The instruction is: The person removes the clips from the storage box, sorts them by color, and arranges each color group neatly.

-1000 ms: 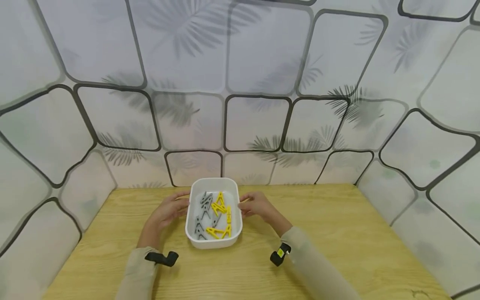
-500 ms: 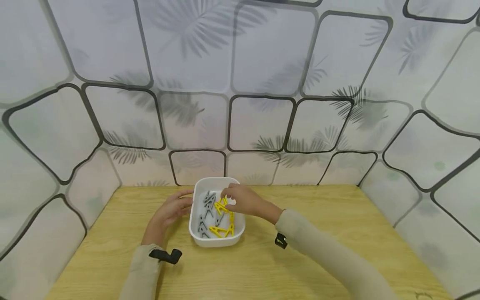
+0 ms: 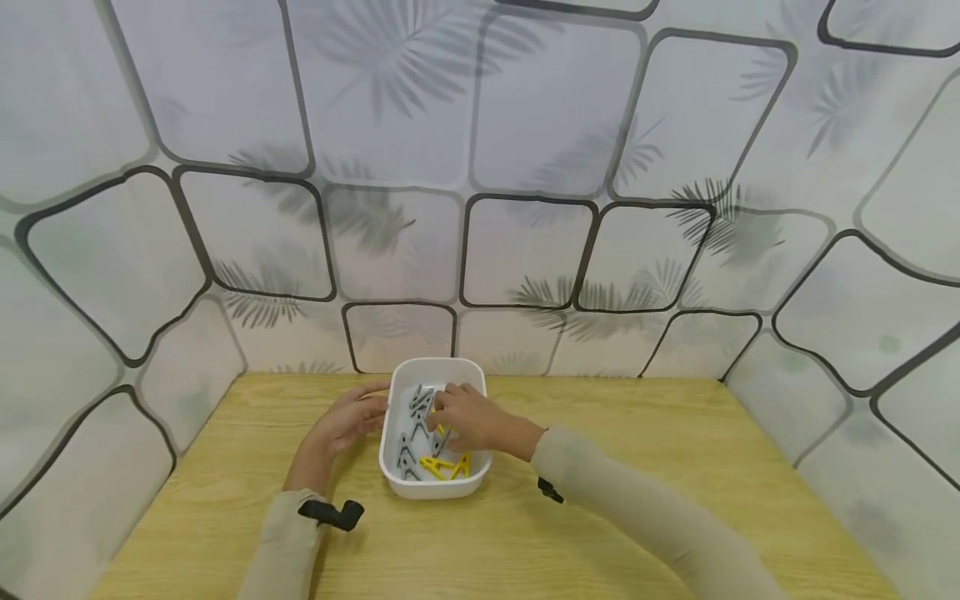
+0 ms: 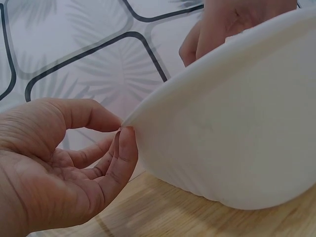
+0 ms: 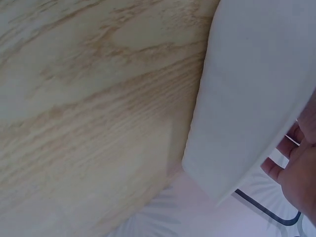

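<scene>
A white plastic bin (image 3: pixel 388 454) sits on the table with grey clothespins (image 3: pixel 406 450) on its left side and yellow clothespins (image 3: pixel 442 467) on its right. My left hand (image 3: pixel 347 421) is at the bin's left side. In the left wrist view, the left thumb and a fingertip (image 4: pixel 128 140) pinch the bin's rim. Over the right half of the bin reaches my right hand (image 3: pixel 472 418), its fingers bent down among the clothespins. It covers some yellow ones, and its fingertips are hidden, so whether it grips one is unclear. The right wrist view mostly shows the bin's outer wall (image 5: pixel 252 94).
The bin stands near the back of a light wooden table (image 3: pixel 600 492). A patterned cloth wall (image 3: pixel 525 250) with grey outlines and leaf prints rises behind and at both sides. Black straps (image 3: pixel 330 513) with small cameras sit on the sleeves.
My right hand has left the bin's right rim and moved left, over and down into the bin, now covering some yellow clothespins. The left hand keeps its place at the left rim.
</scene>
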`<control>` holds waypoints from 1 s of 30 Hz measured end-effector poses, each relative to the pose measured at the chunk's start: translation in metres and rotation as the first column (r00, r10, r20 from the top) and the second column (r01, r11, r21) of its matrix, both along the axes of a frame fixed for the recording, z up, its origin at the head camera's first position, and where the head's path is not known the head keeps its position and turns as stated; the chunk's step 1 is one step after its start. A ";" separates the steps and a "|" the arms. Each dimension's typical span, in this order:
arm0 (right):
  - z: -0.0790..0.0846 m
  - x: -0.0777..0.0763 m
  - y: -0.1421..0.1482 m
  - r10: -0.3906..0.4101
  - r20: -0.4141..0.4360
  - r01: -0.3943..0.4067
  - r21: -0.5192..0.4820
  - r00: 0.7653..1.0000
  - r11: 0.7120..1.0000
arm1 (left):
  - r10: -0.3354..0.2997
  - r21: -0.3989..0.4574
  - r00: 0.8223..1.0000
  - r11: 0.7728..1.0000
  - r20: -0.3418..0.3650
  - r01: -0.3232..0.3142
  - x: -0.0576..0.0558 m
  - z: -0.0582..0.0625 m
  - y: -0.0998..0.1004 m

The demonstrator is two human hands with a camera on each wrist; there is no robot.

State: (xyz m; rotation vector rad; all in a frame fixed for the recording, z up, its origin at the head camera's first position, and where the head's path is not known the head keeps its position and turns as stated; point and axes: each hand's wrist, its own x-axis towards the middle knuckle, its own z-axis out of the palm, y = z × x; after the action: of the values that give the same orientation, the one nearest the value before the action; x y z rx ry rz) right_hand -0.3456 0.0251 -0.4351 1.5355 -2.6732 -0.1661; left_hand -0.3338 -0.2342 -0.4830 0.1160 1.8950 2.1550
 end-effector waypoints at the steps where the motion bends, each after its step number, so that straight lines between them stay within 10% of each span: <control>1: -0.002 0.000 -0.001 0.001 0.004 -0.001 0.002 1.000 1.000 | -0.002 -0.003 1.000 1.000 0.001 0.002 0.000 0.000 0.000; 30: -0.013 -0.004 -0.008 -0.014 -0.042 0.015 0.041 0.999 0.999 | -0.025 0.020 1.000 0.999 0.019 0.025 0.003 0.000 -0.003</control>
State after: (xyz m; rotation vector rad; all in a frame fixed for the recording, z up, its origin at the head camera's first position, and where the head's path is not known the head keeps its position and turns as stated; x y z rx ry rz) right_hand -0.3492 0.0172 -0.4482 1.5070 -2.6658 -0.2528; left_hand -0.3309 -0.2376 -0.4831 0.1220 1.8522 2.1512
